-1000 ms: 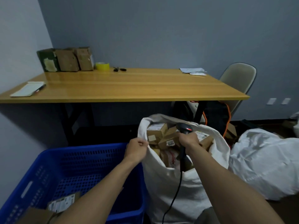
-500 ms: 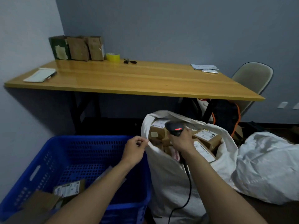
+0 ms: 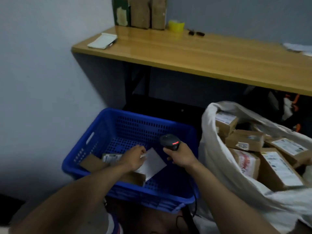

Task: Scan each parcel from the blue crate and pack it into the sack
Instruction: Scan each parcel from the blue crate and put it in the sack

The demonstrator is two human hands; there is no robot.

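Blue perforated plastic crate now fills the middle of the head view, where half a second ago the white fabric sack did: the gaze has swung left and down, and both hands have gone with it. The left hand, which was pinching the sack's rim to keep its mouth wide, has let go and reached down into the crate. It now lies on the near corner of a flat white packet that rests on the crate floor. Its fingers curl over the packet's edge, but blur hides whether they already pinch it or only touch it, so I cannot tell. The right hand has come away from the sack mouth and hovers over the crate just right of the packet, fingers wrapped round the grip of the black handheld scanner, whose red light is lit.

Left of the packet a labelled brown cardboard parcel and a plain brown cardboard box lie on the crate floor. The sack stands unheld just right of the crate, mouth open, heaped with labelled brown boxes.

My reading is that the last parcel is packed and a new round has begun, with the white packet next to be lifted, scanned and carried across. Only a few parcels seem to be left in the crate, so the task looks near its end
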